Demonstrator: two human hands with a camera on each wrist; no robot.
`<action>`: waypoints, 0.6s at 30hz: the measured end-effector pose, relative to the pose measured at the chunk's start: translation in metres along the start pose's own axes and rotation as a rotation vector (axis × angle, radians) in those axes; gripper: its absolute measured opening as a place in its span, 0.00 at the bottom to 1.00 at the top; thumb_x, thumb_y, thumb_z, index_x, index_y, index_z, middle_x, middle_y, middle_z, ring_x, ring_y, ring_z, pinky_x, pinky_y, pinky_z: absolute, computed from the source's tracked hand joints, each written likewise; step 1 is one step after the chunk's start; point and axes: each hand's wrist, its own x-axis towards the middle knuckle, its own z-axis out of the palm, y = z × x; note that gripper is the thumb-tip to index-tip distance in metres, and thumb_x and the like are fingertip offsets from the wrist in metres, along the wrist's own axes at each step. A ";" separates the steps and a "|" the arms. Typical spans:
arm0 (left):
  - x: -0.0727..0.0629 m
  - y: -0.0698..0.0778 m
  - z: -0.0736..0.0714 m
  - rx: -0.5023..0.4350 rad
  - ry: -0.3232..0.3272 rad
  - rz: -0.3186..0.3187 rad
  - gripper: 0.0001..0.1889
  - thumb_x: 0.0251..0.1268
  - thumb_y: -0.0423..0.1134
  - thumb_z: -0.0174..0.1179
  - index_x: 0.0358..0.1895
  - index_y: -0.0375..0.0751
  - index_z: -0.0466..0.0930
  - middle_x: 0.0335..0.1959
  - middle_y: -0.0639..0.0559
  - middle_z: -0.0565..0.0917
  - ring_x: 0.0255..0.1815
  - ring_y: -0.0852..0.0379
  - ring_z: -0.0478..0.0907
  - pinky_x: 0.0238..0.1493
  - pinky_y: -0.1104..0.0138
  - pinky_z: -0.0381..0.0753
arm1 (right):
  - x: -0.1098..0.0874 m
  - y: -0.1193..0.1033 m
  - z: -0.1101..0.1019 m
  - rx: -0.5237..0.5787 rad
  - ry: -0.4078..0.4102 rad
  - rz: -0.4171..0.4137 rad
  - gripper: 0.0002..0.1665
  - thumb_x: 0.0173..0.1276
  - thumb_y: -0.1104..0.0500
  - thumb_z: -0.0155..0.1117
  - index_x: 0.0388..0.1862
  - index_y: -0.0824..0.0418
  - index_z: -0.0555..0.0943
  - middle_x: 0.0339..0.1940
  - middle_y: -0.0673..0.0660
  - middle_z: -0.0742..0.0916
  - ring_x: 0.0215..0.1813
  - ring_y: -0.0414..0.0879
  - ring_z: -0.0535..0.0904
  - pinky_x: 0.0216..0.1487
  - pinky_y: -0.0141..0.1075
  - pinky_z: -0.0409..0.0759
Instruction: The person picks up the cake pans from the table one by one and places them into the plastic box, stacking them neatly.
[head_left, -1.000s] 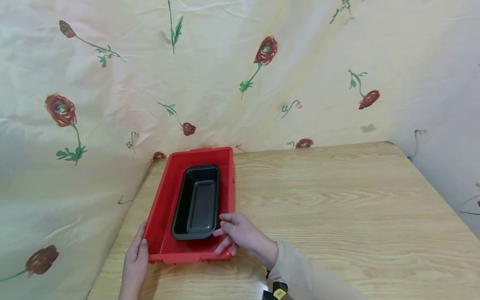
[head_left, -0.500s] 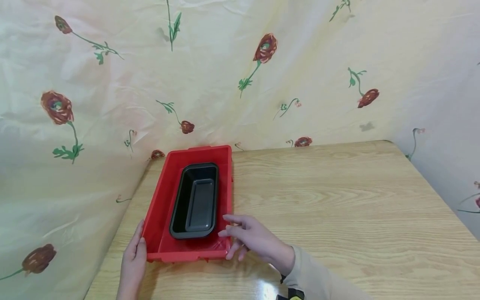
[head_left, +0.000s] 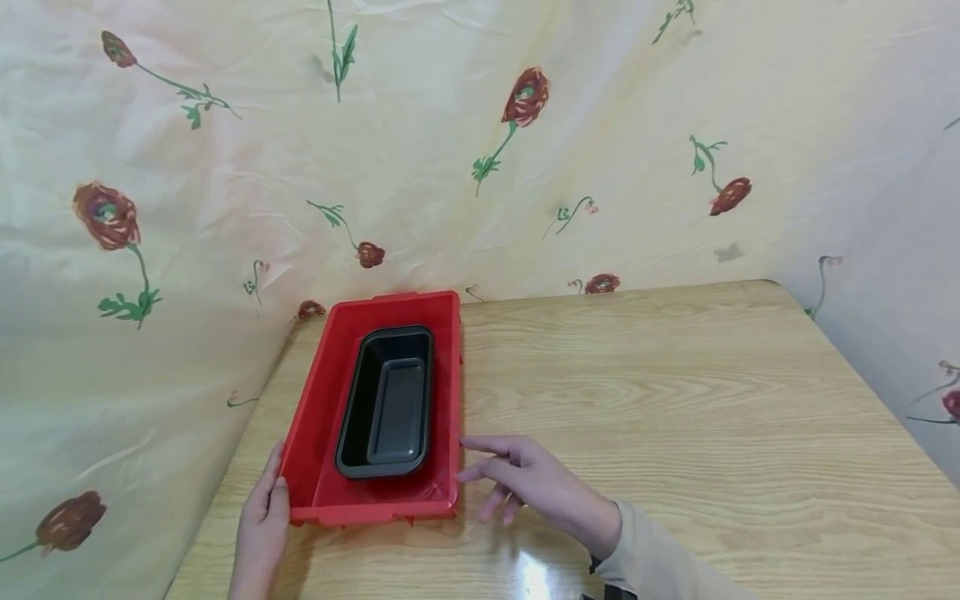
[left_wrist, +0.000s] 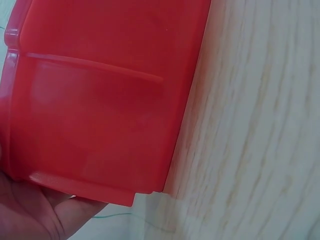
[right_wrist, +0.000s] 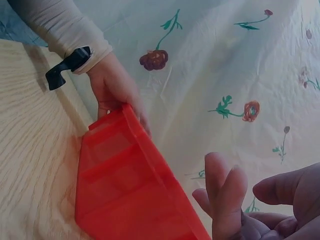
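A red plastic tray (head_left: 375, 512) lies at the left of the table in the head view. Inside it sits a dark loaf pan (head_left: 397, 410). My left hand (head_left: 260, 527) grips the tray's near left corner, thumb at the rim and fingers along the outer side. That hand (left_wrist: 32, 210) also shows under the tray's edge in the left wrist view. Just right of the tray's right rim is my right hand (head_left: 542, 485), fingers loosely spread and holding nothing. In the right wrist view, the left hand (right_wrist: 117, 87) holds the tray's rim; the pan is hidden there.
The wood-grain table (head_left: 675, 417) extends to the right of the tray. A flower-patterned cloth (head_left: 450, 125) hangs behind the table and along its sides. A black strap with a mount (right_wrist: 70, 65) is on the left wrist.
My right hand has drawn back to the right, from over the tray's near right corner to outside its rim. The left hand keeps its grip; the pan stays in the tray.
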 end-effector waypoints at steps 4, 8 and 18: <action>-0.001 0.001 -0.001 0.016 0.001 -0.022 0.27 0.81 0.43 0.30 0.78 0.66 0.41 0.79 0.49 0.49 0.75 0.40 0.54 0.60 0.50 0.70 | -0.006 0.004 -0.006 -0.004 -0.007 0.003 0.29 0.77 0.59 0.51 0.72 0.69 0.64 0.53 0.67 0.84 0.25 0.42 0.84 0.20 0.27 0.78; -0.001 0.002 -0.003 0.060 0.011 -0.032 0.28 0.81 0.41 0.31 0.79 0.61 0.39 0.79 0.44 0.49 0.74 0.36 0.54 0.61 0.48 0.70 | -0.014 0.006 -0.013 -0.024 -0.008 -0.009 0.29 0.77 0.58 0.52 0.72 0.69 0.65 0.54 0.65 0.84 0.27 0.43 0.85 0.22 0.28 0.79; -0.004 0.011 -0.006 0.316 0.066 0.054 0.29 0.79 0.36 0.37 0.79 0.41 0.43 0.74 0.32 0.57 0.67 0.31 0.61 0.59 0.42 0.71 | -0.035 0.005 -0.036 -0.106 -0.003 -0.079 0.27 0.78 0.55 0.51 0.70 0.66 0.69 0.53 0.66 0.84 0.33 0.45 0.86 0.29 0.32 0.84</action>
